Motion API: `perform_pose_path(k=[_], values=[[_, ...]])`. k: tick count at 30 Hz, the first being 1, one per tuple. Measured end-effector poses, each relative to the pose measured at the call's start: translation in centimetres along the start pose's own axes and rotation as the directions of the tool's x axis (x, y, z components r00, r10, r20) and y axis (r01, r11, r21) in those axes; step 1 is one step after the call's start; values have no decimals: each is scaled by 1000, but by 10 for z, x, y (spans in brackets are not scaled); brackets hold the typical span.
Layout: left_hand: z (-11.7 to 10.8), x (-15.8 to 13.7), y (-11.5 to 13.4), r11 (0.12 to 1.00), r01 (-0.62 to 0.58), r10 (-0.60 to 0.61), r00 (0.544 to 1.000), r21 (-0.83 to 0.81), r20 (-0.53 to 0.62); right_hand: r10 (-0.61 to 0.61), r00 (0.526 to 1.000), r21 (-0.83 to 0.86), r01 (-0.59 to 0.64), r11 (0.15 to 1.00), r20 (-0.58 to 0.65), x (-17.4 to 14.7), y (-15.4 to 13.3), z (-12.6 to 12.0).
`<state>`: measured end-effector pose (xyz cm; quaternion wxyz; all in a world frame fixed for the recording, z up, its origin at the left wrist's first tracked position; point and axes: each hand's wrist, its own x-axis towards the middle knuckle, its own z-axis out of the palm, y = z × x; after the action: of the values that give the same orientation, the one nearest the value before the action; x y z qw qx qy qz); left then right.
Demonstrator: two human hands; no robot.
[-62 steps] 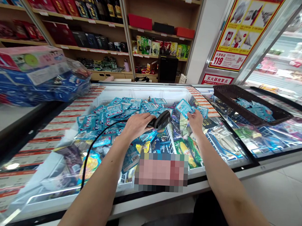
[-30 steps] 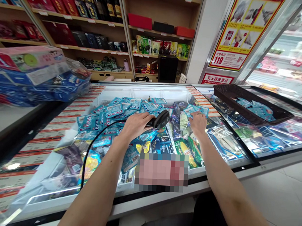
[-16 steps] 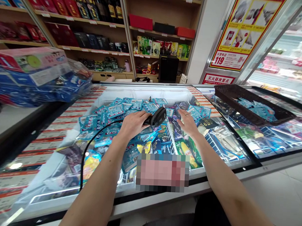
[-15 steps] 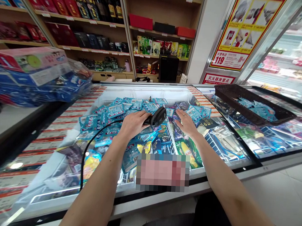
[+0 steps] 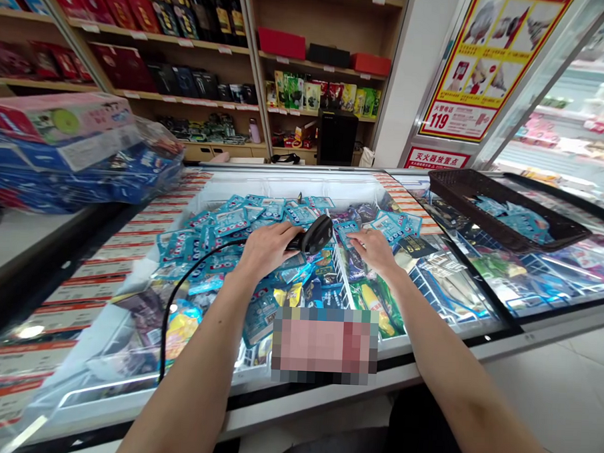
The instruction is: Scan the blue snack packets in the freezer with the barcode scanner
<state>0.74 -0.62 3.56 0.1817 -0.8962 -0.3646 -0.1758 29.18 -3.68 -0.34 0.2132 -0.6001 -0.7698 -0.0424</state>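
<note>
My left hand (image 5: pixel 265 250) is wrapped around the handle of a black barcode scanner (image 5: pixel 315 236), whose head points right and whose cable runs down to the left. To its right, my right hand (image 5: pixel 375 251) has its fingers bent together at the edge of a small blue packet (image 5: pixel 346 231). Part of that packet's edge is hidden by the fingertips. Many similar blue packets (image 5: pixel 229 220) lie heaped on the glass top of a freezer (image 5: pixel 328 187), around and beyond both hands.
At the left stand stacked boxes in clear plastic (image 5: pixel 59 152). A dark brown basket (image 5: pixel 546 240) with more blue packets rests at the right. Frozen bags (image 5: pixel 376 310) and wire dividers show beneath the glass. Shelves (image 5: pixel 187 101) of goods line the back.
My right hand's fingers have gone from spread to bent together, and a blue packet now lies at their tips. My left hand and the scanner stay almost still.
</note>
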Motion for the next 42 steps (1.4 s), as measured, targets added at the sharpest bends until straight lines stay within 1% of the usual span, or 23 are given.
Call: perform_pose_path(k=[3, 4, 7, 9, 12, 15, 17, 21, 23, 27, 33, 37, 39, 42], values=[[0, 0, 0, 1000, -9, 9, 1000, -4, 6, 8, 997, 4, -8, 1000, -75, 0, 2, 2], [0, 0, 0, 1000, -12, 12, 1000, -6, 8, 1, 998, -9, -2, 1000, -70, 0, 2, 2], [1, -1, 0, 1000, -17, 18, 1000, -8, 9, -12, 1000, -36, 12, 999, 5, 1, 4, 3], [1, -1, 0, 1000, -22, 22, 1000, -8, 10, 40, 999, -22, -39, 999, 13, 1, 5, 3], [1, 0, 0, 999, -31, 31, 999, -9, 10, 143, 990, 25, -142, 990, -21, 0, 6, 5], [1, 0, 0, 999, -38, 38, 999, -16, 8, 195, 980, 45, -193, 980, -49, 0, 6, 7], [1, 0, 0, 999, -46, 46, 999, -28, 6, 220, 975, 17, -220, 975, -39, 0, 4, 9], [1, 1, 3, 996, -62, 62, 998, -59, 2, 263, 964, -73, -260, 963, 27, 3, -2, 12], [2, 1, 4, 995, -69, 69, 998, -67, 2, 295, 955, -77, -293, 953, 18, 4, -3, 13], [5, 2, 2, 994, -84, 84, 996, -64, -4, 389, 919, 20, -388, 921, -71, 6, 4, 14], [4, 2, 2, 994, -98, 98, 995, -42, -13, 395, 901, 287, -336, 897, -179, 5, 14, 13], [2, 2, 4, 995, -88, 87, 996, -49, -18, 444, 862, 374, -338, 864, -247, 5, 15, 11], [2, 2, 5, 994, -89, 88, 996, -56, -18, 470, 847, 406, -350, 844, -247, 5, 17, 11], [2, 2, 4, 994, -94, 93, 995, -62, -18, 486, 840, 424, -360, 831, -240, 6, 22, 13]])
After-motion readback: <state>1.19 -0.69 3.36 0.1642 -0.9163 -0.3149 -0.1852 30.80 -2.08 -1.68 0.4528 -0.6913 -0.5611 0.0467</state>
